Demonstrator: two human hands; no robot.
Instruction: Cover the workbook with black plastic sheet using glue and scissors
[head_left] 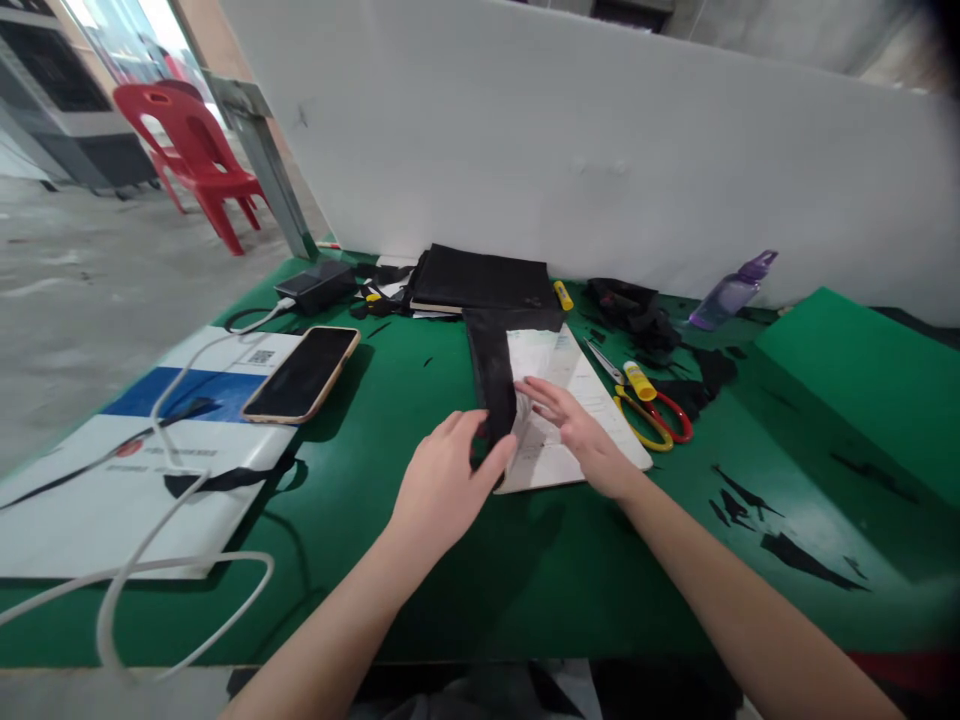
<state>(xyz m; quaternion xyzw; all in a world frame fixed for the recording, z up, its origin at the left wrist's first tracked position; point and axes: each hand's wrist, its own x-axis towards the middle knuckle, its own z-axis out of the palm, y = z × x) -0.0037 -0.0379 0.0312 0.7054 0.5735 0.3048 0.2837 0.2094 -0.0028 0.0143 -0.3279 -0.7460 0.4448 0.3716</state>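
A long black strip of material [491, 375] lies along the left edge of a printed white sheet [570, 400] on the green table [420, 560]. My left hand [442, 490] pinches the near end of the strip between thumb and fingers. My right hand [577, 430] rests flat on the white sheet just to the right of the strip, fingers stretched out and pointing left. The strip's far end runs up to a stack of black sheets [484, 278] at the back.
Scissors with yellow and red handles [649, 410] and a yellow glue stick [639, 380] lie right of the sheet. A phone [302, 373] rests on a white board [142, 470] at left, with white cables. A purple bottle [731, 290] stands at the back. Black scraps [787, 550] litter the right.
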